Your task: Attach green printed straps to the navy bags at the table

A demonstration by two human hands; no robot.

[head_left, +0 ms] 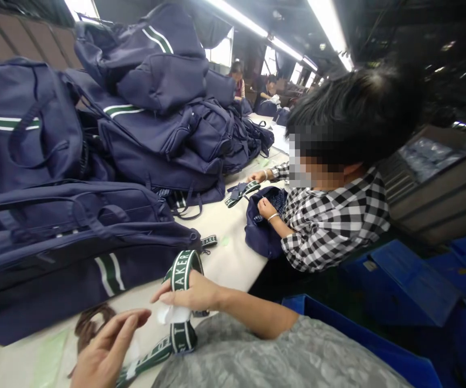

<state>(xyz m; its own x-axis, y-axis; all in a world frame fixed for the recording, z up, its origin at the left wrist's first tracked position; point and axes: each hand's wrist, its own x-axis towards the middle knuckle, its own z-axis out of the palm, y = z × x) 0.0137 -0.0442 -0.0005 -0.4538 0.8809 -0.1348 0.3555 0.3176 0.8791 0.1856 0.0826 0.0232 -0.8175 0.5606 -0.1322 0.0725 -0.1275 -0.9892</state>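
Ceiling tubes [325, 24] glare white at one o'clock; windows [221, 53] near twelve are blown out. The tabletop [228, 269] is softly bright, while blue bins [411, 280] at four sit in shadow. Wide-angle distortion stretches the edges; the far background is soft.

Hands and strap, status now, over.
Right hand gripping lettered green strap. Left hand half-open, nothing visible in it. Navy bag lying just beyond both.

Bags [160, 129] left — strap [182, 272] nearer, bins [406, 280] seemingly right.
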